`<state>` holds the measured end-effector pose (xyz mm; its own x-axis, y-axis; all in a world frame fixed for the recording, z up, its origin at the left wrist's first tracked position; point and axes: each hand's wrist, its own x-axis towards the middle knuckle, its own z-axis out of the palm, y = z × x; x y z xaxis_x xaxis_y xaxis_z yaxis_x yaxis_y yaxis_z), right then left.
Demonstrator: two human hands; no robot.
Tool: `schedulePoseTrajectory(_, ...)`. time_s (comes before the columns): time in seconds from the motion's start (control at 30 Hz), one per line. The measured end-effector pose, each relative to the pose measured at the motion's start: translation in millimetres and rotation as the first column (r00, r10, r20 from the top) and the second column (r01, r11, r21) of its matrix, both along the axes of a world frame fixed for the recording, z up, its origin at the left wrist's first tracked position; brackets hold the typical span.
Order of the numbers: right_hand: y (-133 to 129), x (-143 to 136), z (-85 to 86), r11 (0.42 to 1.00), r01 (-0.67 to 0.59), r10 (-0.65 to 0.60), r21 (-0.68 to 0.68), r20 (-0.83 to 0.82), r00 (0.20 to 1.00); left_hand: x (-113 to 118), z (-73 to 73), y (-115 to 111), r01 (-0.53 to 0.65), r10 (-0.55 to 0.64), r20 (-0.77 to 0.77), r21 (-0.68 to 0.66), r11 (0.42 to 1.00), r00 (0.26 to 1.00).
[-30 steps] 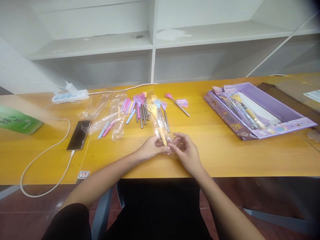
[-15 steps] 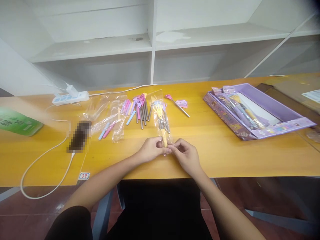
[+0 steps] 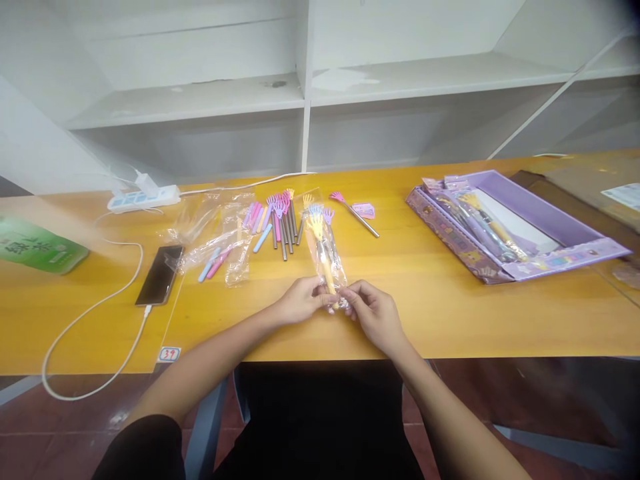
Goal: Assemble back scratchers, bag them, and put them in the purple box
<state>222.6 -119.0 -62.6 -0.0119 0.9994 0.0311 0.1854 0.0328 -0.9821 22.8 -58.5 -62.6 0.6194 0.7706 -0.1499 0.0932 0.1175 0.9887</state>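
A clear plastic bag (image 3: 336, 261) holds a yellow hand-shaped scratcher (image 3: 326, 265) with its handle toward me. My left hand (image 3: 303, 300) pinches the bag's near end around the handle. On the other side, my right hand (image 3: 373, 312) has thumb and fingers closed on the bag's near edge. Just beyond lie several loose scratchers (image 3: 285, 227) with metal rods and pink, purple or yellow heads. A pink-headed scratcher (image 3: 356, 215) lies apart, beside a small pink card (image 3: 364, 211). Coloured handles (image 3: 257, 217) and clear bags (image 3: 237, 263) are at the left.
A purple display box (image 3: 555, 207) with bagged scratchers stands at the right, near a cardboard box (image 3: 590, 180). At the left are a phone (image 3: 160, 275) on a white cable, a power strip (image 3: 144, 198) and a green package (image 3: 43, 247). White shelves (image 3: 305, 133) rise behind.
The yellow handle has shifted slightly toward me inside the bag. My right fingers have moved a little along the bag's near edge, and my left hand has hardly moved.
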Motion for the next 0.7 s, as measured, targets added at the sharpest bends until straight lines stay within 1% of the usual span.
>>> schedulePoseTrajectory(0.07, 1.9, 4.3, -0.6, 0.999, -0.035, 0.035, -0.006, 0.015, 0.999, -0.2, 0.0, 1.1, 0.018, -0.017, 0.027, -0.016, 1.0, 0.999)
schedulePoseTrajectory(0.13, 4.8, 9.0, 0.0, 0.995, -0.096, 0.097, -0.028, 0.026, 0.995, -0.9, 0.2, 2.1, 0.048, -0.046, 0.045, -0.024, 0.999, 0.998)
schedulePoseTrajectory(0.2, 8.3, 12.6, 1.7, 0.992, -0.119, 0.12, -0.033, 0.022, 0.993, -1.7, 0.2, 2.0, 0.077, -0.076, 0.046, -0.038, 0.996, 0.996)
schedulePoseTrajectory(0.27, 11.9, 13.7, 4.0, 0.996, -0.091, 0.091, -0.003, -0.003, 0.996, -2.2, -0.2, -0.3, 0.135, -0.133, 0.04, -0.074, 0.988, 0.99)
schedulePoseTrajectory(0.37, 16.6, 10.6, 7.9, 0.999, -0.028, 0.03, 0.032, -0.048, 0.998, -2.6, -0.1, -6.4, 0.27, -0.269, 0.031, -0.125, 0.955, 0.963)
schedulePoseTrajectory(0.47, 21.9, 7.7, 11.1, 0.999, -0.028, 0.027, -0.022, -0.073, 0.997, -5.5, 3.7, -9.4, 0.361, -0.368, -0.037, -0.124, 0.924, 0.929)
schedulePoseTrajectory(0.53, 27.1, 8.1, 11.8, 0.995, -0.066, 0.057, -0.075, -0.108, 0.993, -9.5, 8.1, -6.1, 0.38, -0.39, -0.093, -0.109, 0.919, 0.916)
schedulePoseTrajectory(0.57, 30.1, 8.7, 11.8, 0.991, -0.093, 0.079, -0.098, -0.139, 0.987, -12.0, 10.3, -2.6, 0.371, -0.379, -0.101, -0.091, 0.924, 0.92)
schedulePoseTrajectory(0.6, 33.3, 9.2, 11.8, 0.985, -0.129, 0.107, -0.117, -0.172, 0.979, -14.5, 12.5, 1.8, 0.335, -0.34, -0.089, -0.064, 0.94, 0.936)
schedulePoseTrajectory(0.63, 36.2, 9.2, 12.0, 0.976, -0.17, 0.141, -0.133, -0.203, 0.969, -16.9, 14.5, 7.0, 0.259, -0.261, -0.06, -0.028, 0.965, 0.964)
schedulePoseTrajectory(0.67, 38.9, 8.5, 12.5, 0.965, -0.218, 0.182, -0.145, -0.224, 0.957, -19.1, 16.3, 12.5, 0.148, -0.148, -0.016, 0.011, 0.989, 0.989)
schedulePoseTrajectory(0.7, 40.9, 6.8, 13.5, 0.951, -0.266, 0.227, -0.155, -0.234, 0.945, -21.2, 18.2, 18.0, 0.011, -0.012, 0.039, 0.046, 0.999, 0.999)
